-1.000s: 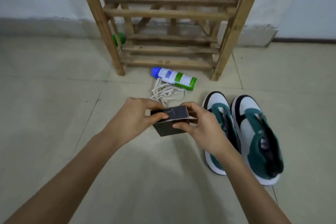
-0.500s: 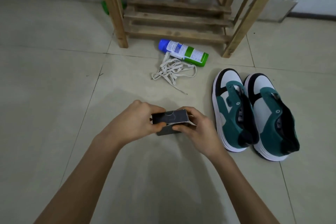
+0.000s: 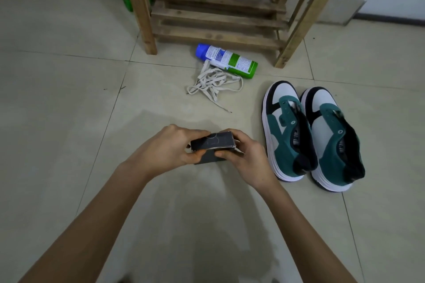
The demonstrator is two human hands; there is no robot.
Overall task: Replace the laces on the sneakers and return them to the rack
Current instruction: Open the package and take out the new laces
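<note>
Since half a second ago the hands have hardly shifted, while our view has dipped, so the wooden rack now sits higher in the frame and the shoes lie further up and to the right. Both forearms reach forward from the bottom edge and meet in the middle. The left hand grips the left end of a small dark box, thumb beneath and fingers curled over the top. The right hand pinches the right end, thumb on the near face. The box is held above the tiled floor, its long axis running left to right and its broad top face tilted toward us. A flap may stand open at its right end, though we cannot be sure. We count two sneakers, green, white and black, standing side by side and touching, to the right of the hands. Their toes point away from us toward the rack and their long axes are roughly parallel. One tangle of cream laces lies on the floor between the hands and the rack, its upper end touching one spray can that lies on its side, blue cap to the left. One green object peeks out behind the rack's left leg.
</note>
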